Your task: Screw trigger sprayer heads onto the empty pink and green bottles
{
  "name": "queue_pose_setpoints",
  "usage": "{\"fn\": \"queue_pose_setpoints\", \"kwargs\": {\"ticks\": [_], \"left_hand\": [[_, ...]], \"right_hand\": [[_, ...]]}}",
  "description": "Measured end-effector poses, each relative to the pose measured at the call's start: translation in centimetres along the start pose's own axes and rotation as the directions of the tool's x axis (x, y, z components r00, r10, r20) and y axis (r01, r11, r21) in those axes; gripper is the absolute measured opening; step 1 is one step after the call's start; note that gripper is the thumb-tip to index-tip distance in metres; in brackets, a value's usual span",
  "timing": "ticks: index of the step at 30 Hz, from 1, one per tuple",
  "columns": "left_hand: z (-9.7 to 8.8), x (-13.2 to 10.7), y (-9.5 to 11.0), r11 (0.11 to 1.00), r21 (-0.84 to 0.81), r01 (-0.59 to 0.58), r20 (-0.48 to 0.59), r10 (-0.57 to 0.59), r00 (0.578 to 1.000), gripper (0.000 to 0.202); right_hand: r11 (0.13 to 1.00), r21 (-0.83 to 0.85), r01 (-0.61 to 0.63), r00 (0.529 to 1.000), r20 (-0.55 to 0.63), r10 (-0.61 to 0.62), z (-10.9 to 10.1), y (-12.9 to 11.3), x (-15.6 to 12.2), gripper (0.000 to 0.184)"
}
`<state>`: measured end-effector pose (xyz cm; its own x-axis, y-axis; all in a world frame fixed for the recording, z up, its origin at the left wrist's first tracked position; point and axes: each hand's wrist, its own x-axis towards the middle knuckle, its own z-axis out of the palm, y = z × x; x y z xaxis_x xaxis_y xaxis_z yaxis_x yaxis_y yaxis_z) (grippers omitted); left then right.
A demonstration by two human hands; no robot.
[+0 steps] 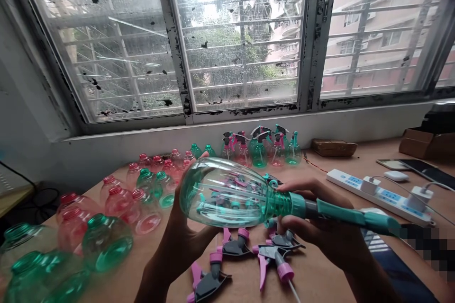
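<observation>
A clear green spray bottle (227, 194) lies sideways in the air in front of me, its base to the left and its neck to the right. My left hand (188, 227) is wrapped round the base end. At the neck, my right hand (320, 232) has its fingers closed on the teal collar of a spray head (341, 213), which sits at the bottle's mouth. Whether the collar is fully seated I cannot tell. Under the bottle, several pink and grey spray heads (213, 274) lie on the table, and more teal ones show through its wall.
Several open pink bottles (119, 203) and green bottles (106, 241) stand at the left. Against the window wall are several bottles with spray heads fitted (261, 149). A white power strip (377, 194), phones (426, 173) and a cardboard box (419, 142) lie at the right.
</observation>
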<state>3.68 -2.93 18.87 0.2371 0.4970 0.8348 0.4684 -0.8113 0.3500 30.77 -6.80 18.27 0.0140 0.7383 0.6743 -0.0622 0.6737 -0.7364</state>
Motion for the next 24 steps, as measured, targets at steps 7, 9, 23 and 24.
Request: {"fn": "queue_pose_setpoints", "kwargs": {"ticks": [7, 9, 23, 24], "left_hand": [[-0.3, 0.1, -0.5, 0.962, -0.272, 0.035, 0.029, -0.028, 0.999, 0.106], [-0.4, 0.1, -0.5, 0.958, -0.28, 0.069, 0.035, -0.062, 0.997, 0.098], [0.0, -1.1, -1.3, 0.99, -0.112, 0.09, 0.002, -0.09, 0.996, 0.102], [-0.1, -0.9, -1.1, 0.99, -0.111, 0.082, -0.003, -0.083, 0.997, 0.094]], "right_hand": [[1.0, 0.024, -0.018, 0.999, 0.047, 0.017, -0.1, 0.3, -0.1, 0.035], [1.0, 0.028, -0.014, 0.999, 0.049, 0.013, 0.0, 0.4, 0.0, 0.035], [0.999, -0.004, 0.04, 0.999, -0.016, -0.041, 0.2, 0.7, 0.2, 0.032], [1.0, -0.001, 0.03, 0.999, -0.024, -0.03, 0.2, 0.6, 0.1, 0.033]]}}
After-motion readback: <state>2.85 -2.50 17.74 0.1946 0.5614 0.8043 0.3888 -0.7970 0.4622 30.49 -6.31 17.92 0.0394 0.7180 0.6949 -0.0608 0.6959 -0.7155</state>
